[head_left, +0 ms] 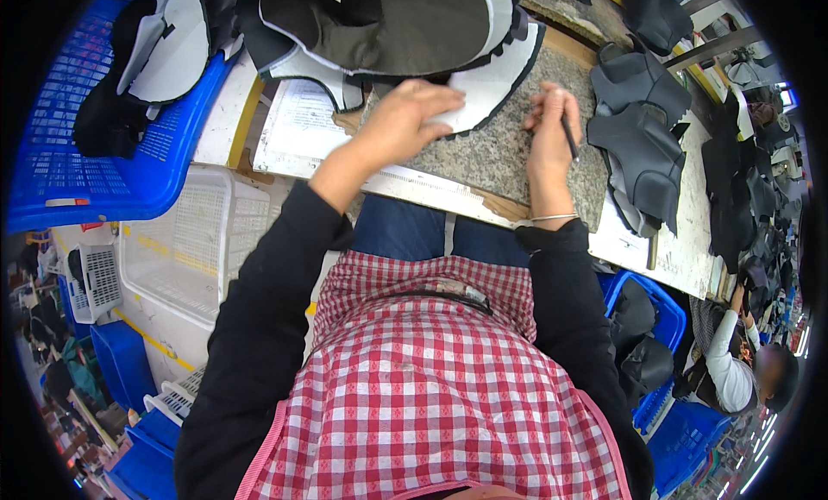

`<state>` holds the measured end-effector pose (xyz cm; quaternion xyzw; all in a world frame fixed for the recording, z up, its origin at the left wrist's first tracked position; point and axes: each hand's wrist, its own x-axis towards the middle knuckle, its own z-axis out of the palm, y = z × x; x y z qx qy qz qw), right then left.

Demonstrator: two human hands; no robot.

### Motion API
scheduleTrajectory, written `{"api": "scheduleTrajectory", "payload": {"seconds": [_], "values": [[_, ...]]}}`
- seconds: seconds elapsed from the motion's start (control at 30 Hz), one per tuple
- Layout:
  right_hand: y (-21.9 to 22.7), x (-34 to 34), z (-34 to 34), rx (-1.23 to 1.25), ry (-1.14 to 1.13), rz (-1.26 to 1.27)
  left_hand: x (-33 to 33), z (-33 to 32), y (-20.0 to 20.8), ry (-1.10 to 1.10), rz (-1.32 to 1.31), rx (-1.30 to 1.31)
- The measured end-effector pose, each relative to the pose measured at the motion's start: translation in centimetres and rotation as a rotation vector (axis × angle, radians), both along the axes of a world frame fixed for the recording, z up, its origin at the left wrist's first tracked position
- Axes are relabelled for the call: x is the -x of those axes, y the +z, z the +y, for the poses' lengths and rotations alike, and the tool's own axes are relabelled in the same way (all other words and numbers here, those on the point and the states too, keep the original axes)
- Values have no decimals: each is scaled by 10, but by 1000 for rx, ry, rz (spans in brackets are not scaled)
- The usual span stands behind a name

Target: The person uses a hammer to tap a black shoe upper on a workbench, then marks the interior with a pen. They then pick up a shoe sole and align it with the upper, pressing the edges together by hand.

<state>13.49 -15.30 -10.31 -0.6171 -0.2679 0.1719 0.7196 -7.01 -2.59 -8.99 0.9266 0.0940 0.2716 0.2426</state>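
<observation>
My left hand [405, 125] rests with stretched fingers on the white lining of a dark-edged shoe-upper piece [492, 90]. That piece lies on a speckled grey stone slab [470, 159] set on the workbench. Over its far part spreads a pile of black upper pieces [388, 30] with white rims. My right hand [549, 138] is closed around a slim black pen-like tool [569, 138], held over the right part of the slab, apart from the white-lined piece.
Stacked grey shoe uppers [642, 155] lie right of the slab. At the left, a blue basket [164, 176] holds black and white pieces; a white crate [172, 250] stands below. A blue bin [668, 314] with black pieces sits under the bench's right side. Another person [733, 366] works farther right.
</observation>
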Motion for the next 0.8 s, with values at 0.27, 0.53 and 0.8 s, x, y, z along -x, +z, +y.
{"api": "scheduleTrajectory", "payload": {"seconds": [0.27,0.53,0.8], "values": [[23,-1,61,60,263,-84,21,-45,24,492,-341,-268],[48,52,33,80,164,-941,63,18,126,596,-543,-494],[37,51,33,129,134,-896,118,60,94,927,-246,371]]}}
